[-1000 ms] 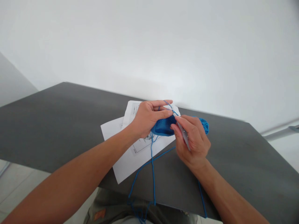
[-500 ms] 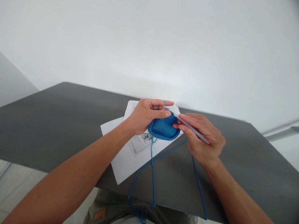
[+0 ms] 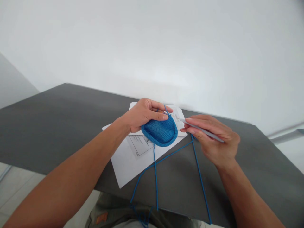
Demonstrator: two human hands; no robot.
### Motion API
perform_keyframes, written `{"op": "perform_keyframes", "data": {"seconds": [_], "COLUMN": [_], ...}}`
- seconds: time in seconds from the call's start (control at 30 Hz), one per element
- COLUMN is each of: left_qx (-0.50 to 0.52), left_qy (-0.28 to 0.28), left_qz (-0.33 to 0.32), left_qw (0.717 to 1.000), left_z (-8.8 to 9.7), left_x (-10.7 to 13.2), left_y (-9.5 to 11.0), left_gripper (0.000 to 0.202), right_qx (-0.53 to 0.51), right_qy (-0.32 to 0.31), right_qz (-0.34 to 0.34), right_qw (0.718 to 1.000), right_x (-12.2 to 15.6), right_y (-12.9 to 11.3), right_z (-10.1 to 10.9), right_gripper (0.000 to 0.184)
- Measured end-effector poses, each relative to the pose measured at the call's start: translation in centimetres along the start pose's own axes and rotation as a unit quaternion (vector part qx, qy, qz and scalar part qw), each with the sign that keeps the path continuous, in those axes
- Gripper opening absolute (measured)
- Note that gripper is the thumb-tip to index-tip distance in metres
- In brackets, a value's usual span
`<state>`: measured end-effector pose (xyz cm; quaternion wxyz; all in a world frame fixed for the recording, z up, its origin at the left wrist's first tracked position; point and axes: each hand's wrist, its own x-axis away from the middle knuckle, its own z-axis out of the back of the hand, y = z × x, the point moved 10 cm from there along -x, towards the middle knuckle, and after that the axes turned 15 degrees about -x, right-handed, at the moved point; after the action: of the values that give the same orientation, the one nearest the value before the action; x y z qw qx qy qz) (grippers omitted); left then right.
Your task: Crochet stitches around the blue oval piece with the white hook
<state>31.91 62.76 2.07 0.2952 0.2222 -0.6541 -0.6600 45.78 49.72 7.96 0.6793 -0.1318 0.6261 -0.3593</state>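
My left hand [image 3: 149, 113] pinches the upper edge of a round blue crochet piece [image 3: 160, 130], its rim curling up around a spiral of stitches. A strand of blue yarn runs over the left index finger to the piece's top edge. In my right hand [image 3: 215, 136] is a grey-handled crochet hook [image 3: 203, 129], held like a pen. Its thin metal tip points left, a little to the right of the piece and apparently apart from its edge. Blue yarn [image 3: 155, 177] trails from beneath the piece down over the table's front edge.
Printed paper sheets [image 3: 128, 167] lie overlapping under the left hand on the dark grey table [image 3: 78, 110]. More yarn [image 3: 200, 177] crosses the tabletop and hangs into a loose tangle [image 3: 142, 218] at my lap. A white wall [image 3: 152, 47] rises behind the table.
The crochet hook has come away from the piece's edge as my right hand moved right and slightly down. My left hand has shifted a little left with the crochet piece, which now shows more fully.
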Motion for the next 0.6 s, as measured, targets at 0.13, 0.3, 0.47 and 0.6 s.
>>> {"op": "perform_keyframes", "data": {"seconds": [0.13,0.3,0.47,0.6], "left_qx": [-0.028,-0.056,-0.069,-0.08], "left_qy": [-0.001,-0.01,-0.024,-0.032], "left_qz": [0.004,-0.011,-0.016,-0.022], "left_qw": [1.0,0.998,0.997,0.996], "left_z": [0.3,0.47,0.31,0.38], "left_x": [0.06,-0.04,-0.08,0.0], "left_y": [0.0,0.12,0.13,0.21], "left_gripper": [0.027,0.02,0.014,0.011], "right_qx": [-0.012,-0.01,-0.013,-0.023], "right_qy": [-0.021,-0.037,-0.054,-0.057], "right_qz": [-0.008,-0.017,-0.014,-0.022], "right_qw": [1.0,0.999,0.998,0.998], "right_x": [-0.17,-0.43,-0.57,-0.45], "right_y": [0.08,0.01,-0.19,0.09], "right_z": [-0.1,-0.18,-0.21,-0.1], "right_gripper": [0.032,0.027,0.026,0.026]}}
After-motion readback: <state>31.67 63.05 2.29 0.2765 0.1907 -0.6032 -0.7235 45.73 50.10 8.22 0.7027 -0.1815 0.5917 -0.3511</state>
